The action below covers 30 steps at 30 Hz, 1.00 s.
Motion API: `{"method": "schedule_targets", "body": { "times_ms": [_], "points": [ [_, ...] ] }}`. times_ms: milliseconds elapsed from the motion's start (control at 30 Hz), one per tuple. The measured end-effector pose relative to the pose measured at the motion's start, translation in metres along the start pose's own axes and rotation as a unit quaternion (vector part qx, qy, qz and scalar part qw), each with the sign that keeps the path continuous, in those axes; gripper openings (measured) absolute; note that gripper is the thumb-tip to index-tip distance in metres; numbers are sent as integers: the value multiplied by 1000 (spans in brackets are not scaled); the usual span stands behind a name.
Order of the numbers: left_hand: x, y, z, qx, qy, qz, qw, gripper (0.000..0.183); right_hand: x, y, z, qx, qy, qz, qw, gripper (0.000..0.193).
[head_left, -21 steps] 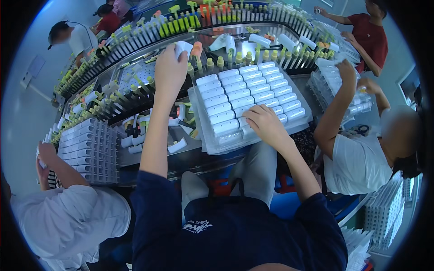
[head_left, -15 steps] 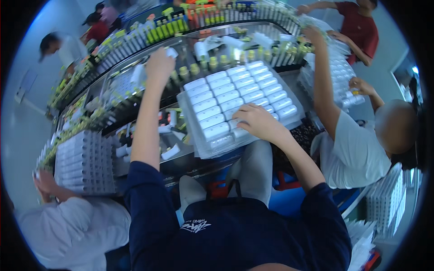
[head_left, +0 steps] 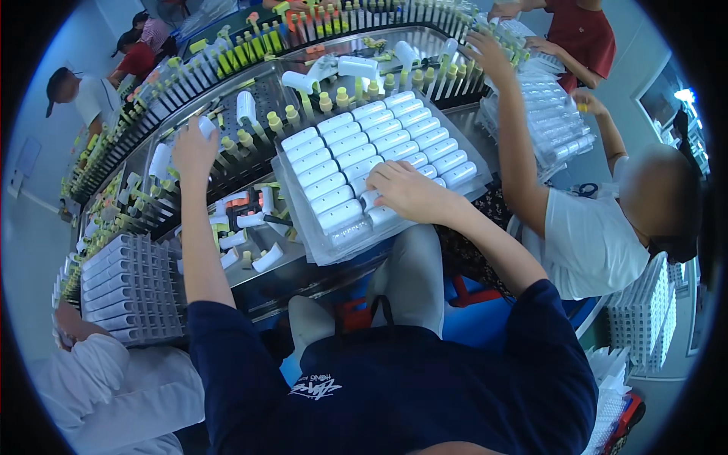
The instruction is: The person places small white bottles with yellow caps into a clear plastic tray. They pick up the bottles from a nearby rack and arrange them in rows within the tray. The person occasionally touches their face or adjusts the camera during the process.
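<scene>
My left hand [head_left: 196, 155] reaches out over the pegged conveyor on the left, its fingers closed round a glossy white plastic shell [head_left: 205, 127]. Rows of similar white rounded shells [head_left: 366, 136] fill a clear plastic tray [head_left: 292, 216] in front of me, on top of a stack of such trays. Over the tray's near rows lies my right hand [head_left: 409, 191], fingers curled down onto a white shell [head_left: 371, 199] whose far part they hide.
Yellow-topped pegs [head_left: 326, 101] line the conveyor behind the tray. Loose white and orange parts [head_left: 243, 208] lie on a metal surface left of it. Tray stacks stand at left [head_left: 129, 292] and right [head_left: 538, 125]. A co-worker in white [head_left: 584, 250] reaches across at my right.
My left hand has moved left along the conveyor, a white shell at its fingertips in both frames. My right hand stays on the tray's near rows. The whole view has shifted slightly.
</scene>
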<state>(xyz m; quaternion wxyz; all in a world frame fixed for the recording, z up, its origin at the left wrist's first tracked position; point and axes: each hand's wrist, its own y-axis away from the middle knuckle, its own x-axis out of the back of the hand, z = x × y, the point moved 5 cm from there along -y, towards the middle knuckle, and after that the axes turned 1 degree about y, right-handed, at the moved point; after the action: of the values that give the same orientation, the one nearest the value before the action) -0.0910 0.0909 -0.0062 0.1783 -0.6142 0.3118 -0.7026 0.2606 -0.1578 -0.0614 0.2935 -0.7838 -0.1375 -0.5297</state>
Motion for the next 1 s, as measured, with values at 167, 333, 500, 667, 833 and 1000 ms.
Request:
{"method": "schedule_targets", "body": {
  "times_ms": [167,333,500,667,833,1000],
  "points": [
    [65,97,91,-26,201,145,968,23,27,10,-7,-102,-32,56,993,27],
    [81,184,194,8,364,-241,899,10,9,13,3,-157,-139,264,941,32],
    [70,195,200,-61,344,-185,919,20,-23,10,14,-281,-295,268,873,33],
    [55,194,199,-60,377,-203,902,25,-27,5,15,-316,-239,265,879,33],
    [52,202,194,-74,404,-146,900,25,-25,3,17,-343,-213,260,877,32],
    [58,189,192,-122,390,-207,889,26,-29,2,19,-310,-210,297,878,33]
  ]
}}
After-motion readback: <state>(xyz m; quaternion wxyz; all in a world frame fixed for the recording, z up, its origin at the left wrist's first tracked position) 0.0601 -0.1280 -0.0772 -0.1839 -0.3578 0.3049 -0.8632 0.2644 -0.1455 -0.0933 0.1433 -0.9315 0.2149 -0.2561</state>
